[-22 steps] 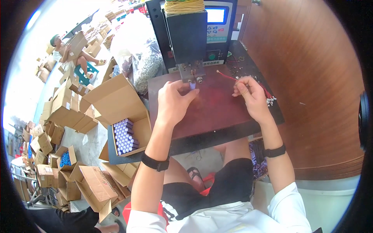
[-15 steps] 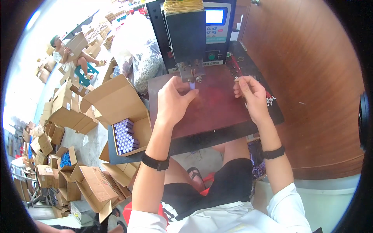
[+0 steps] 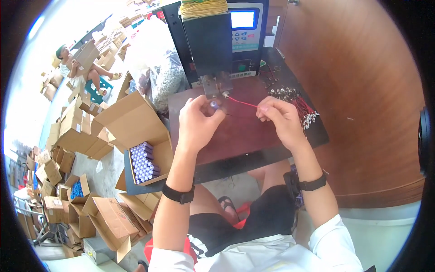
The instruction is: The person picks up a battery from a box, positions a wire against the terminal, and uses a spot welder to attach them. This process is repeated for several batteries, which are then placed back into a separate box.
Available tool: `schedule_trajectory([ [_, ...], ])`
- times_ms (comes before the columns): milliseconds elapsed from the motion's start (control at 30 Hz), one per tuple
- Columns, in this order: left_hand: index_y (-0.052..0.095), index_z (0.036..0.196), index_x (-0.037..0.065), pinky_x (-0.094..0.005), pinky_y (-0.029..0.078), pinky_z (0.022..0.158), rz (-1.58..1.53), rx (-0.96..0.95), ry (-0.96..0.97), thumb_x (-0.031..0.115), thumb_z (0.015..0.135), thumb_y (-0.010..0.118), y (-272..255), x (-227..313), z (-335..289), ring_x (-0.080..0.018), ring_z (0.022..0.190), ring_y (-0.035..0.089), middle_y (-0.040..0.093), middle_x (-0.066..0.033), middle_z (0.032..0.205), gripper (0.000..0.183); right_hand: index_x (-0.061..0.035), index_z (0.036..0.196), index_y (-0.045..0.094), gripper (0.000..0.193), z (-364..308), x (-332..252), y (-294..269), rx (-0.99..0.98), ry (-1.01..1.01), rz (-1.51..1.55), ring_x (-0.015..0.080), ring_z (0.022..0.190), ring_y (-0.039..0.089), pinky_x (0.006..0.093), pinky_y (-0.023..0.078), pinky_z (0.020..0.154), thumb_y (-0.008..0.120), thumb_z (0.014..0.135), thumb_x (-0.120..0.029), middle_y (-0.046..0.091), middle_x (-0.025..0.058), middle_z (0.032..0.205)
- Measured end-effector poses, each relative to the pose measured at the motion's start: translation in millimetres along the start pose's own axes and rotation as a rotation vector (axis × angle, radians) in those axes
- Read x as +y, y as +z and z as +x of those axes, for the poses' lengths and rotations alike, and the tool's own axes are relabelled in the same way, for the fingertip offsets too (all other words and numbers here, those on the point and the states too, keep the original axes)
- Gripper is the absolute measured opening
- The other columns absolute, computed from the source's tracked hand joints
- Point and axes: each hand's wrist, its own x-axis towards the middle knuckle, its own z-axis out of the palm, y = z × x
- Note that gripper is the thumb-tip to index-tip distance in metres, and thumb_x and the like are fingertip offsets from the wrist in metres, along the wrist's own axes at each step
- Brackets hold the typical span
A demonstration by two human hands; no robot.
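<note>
My left hand (image 3: 195, 124) is closed on a purple cylindrical battery cell (image 3: 214, 105), gripped between thumb and fingers just in front of the spot welder's head (image 3: 216, 85). One round end of the cell faces up at me. My right hand (image 3: 281, 120) pinches a thin red wire (image 3: 243, 102), which stretches left to the small metal tips under the head. The wire's far end, by the tips, is too small to make out clearly. Both hands hover over the dark red work board (image 3: 240, 136).
A cardboard box (image 3: 164, 152) of purple cells stands left of the board. Several red wires with white connectors (image 3: 309, 119) lie at the right edge. Behind is a clear bag (image 3: 167, 81) of small parts. A wooden panel (image 3: 362, 113) rises at right; a person (image 3: 74, 68) sits far left.
My left hand has drawn the cell slightly back and left from the tips, tilting its end up. My right hand has moved left and down, and the red wire now spans to the welder's head.
</note>
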Motion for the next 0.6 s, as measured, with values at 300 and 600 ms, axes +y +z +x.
schedule_trajectory([
  [300, 0.071, 0.078, -0.001, -0.0419, 0.05, 0.072, 0.168, -0.005, 0.121, 0.022, 0.08, 0.079, 4, 6, -1, -0.0296, 0.076, 0.061, 0.067, -0.013, 0.073, 0.025, 0.0011, 0.086, 0.066, 0.023, -1, 0, 3, -0.023, 0.019, -0.078, 0.0113, 0.079, 0.058, 0.0273, 0.048, 0.075, 0.057, 0.103, -0.013, 0.064, 0.0035, 0.087],
  [600, 0.068, 0.074, -0.003, -0.0416, 0.049, 0.069, 0.24, 0.054, 0.243, 0.02, 0.08, 0.079, 7, 2, -1, -0.0304, 0.073, 0.06, 0.065, -0.014, 0.071, 0.026, -0.0004, 0.087, 0.066, 0.025, 3, -3, 10, -0.015, 0.043, -0.057, 0.0109, 0.079, 0.058, 0.027, 0.047, 0.075, 0.057, 0.105, -0.016, 0.065, 0.0027, 0.086],
])
